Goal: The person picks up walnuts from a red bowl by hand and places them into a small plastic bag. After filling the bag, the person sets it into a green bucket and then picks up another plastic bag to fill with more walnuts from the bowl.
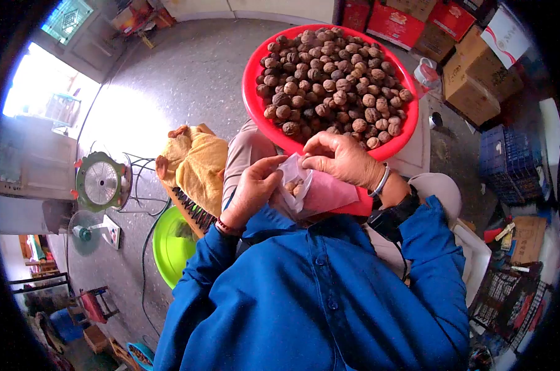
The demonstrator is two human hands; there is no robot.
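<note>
A small white plastic bag (pixel 295 196) is held at its opening between both hands, with a few light brown pieces visible inside. My left hand (pixel 255 188) pinches the left edge of the bag, fingers closed. My right hand (pixel 345 162), with a silver bracelet at the wrist, pinches the upper right edge of it. A pink bag (pixel 329 193) lies beside and under the white one on my lap. Just beyond the hands, a large red basin (pixel 253 80) is heaped with walnuts (pixel 339 98).
A yellow cloth (pixel 201 162) lies over something to the left, above a green basin (pixel 170 247). Two fans, one green-rimmed (pixel 102 182), stand on the floor at left. Cardboard boxes (pixel 478 80) and a blue crate (pixel 510 164) are at right.
</note>
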